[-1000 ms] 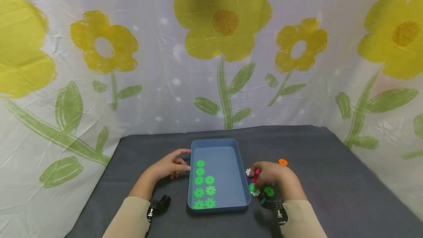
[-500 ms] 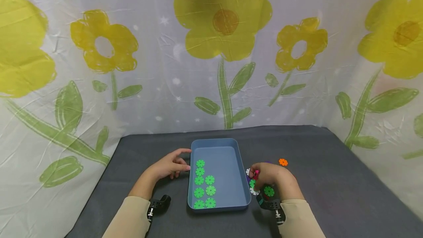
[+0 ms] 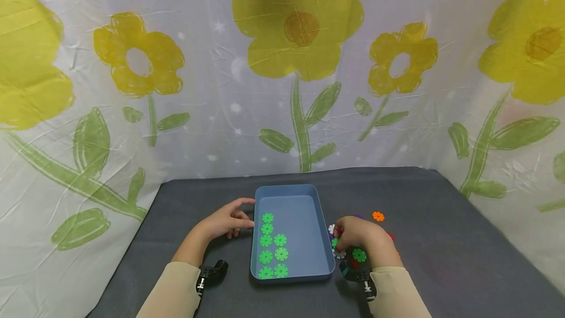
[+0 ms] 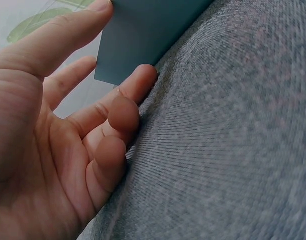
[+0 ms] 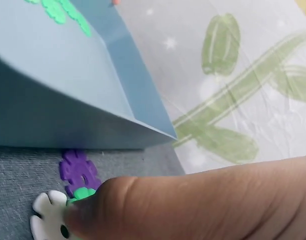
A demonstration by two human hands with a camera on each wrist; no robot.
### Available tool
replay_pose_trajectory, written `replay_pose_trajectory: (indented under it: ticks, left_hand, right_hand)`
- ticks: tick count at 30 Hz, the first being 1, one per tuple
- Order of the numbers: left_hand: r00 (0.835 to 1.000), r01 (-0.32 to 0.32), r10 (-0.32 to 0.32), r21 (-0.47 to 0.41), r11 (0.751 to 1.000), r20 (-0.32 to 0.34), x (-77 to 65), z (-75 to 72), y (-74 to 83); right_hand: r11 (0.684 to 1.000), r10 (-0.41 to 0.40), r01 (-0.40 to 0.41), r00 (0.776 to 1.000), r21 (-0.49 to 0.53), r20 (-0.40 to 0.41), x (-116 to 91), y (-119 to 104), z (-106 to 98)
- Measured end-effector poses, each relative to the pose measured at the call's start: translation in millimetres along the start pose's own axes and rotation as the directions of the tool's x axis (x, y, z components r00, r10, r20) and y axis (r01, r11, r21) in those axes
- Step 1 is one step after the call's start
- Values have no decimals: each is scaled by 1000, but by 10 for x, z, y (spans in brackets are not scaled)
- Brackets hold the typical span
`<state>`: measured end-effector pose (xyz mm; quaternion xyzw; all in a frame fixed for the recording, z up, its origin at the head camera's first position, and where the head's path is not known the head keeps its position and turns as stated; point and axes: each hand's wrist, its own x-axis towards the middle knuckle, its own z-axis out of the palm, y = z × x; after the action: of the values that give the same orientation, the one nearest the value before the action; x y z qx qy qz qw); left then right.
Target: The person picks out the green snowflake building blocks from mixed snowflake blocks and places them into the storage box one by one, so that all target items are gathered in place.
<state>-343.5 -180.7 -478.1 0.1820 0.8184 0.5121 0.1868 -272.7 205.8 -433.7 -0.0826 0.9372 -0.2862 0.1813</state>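
In the head view, my left hand [image 3: 227,220] touches the left wall of a blue-grey tray [image 3: 295,189] with its thumb and index finger. The left wrist view shows those fingers loosely bent at the tray wall [image 4: 143,40]. My right hand [image 3: 359,232] is low at the tray's right side, over a loose group of plastic snowflake discs. It pinches a green snowflake disc [image 3: 334,243], mostly hidden behind the thumb [image 5: 128,210] in the right wrist view. Beneath lies a white disc [image 5: 48,215], with a purple disc [image 5: 78,170] nearer the tray.
Several green discs [image 3: 281,254] lie in two columns along the tray's left side. Another green disc [image 3: 359,255] sits under the right wrist, and an orange disc [image 3: 377,216] lies farther back. Dark cloth covers the table [image 3: 463,259]; a flowered curtain [image 3: 212,63] hangs behind.
My right hand has shifted slightly left, and the green disc at its fingertips has moved with it. Pink discs seen earlier by the fingers are now covered. My left hand and the tray stay put.
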Motion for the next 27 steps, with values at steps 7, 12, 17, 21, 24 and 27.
replay_pose_trajectory:
  ticks: [7, 12, 17, 21, 24, 27]
  left_hand:
    - [1000, -7, 7, -3, 1000, 10, 4, -8, 1]
    - [1000, 1, -1, -2, 1000, 16, 4, -16, -5]
    - [1000, 1, -1, 2, 1000, 17, -7, -27, -9]
    - [1000, -6, 6, 7, 1000, 15, -3, -36, -14]
    - [1000, 1, -1, 6, 1000, 9, -1, -41, -19]
    - [1000, 4, -4, 5, 1000, 8, -3, -44, -19]
  right_hand:
    - [993, -2, -5, 998, -120, -56, 26, -62, 26]
    - [989, -1, -12, 996, -144, -88, 28, -85, 11]
    - [995, 0, -8, 997, -102, -77, -8, -98, -22]
    - [993, 9, -18, 997, -117, -76, -3, -73, -33]
    - [990, 19, -34, 994, -137, -111, 16, -50, -30]
    - [990, 35, -52, 991, -131, -131, 23, -43, -26]
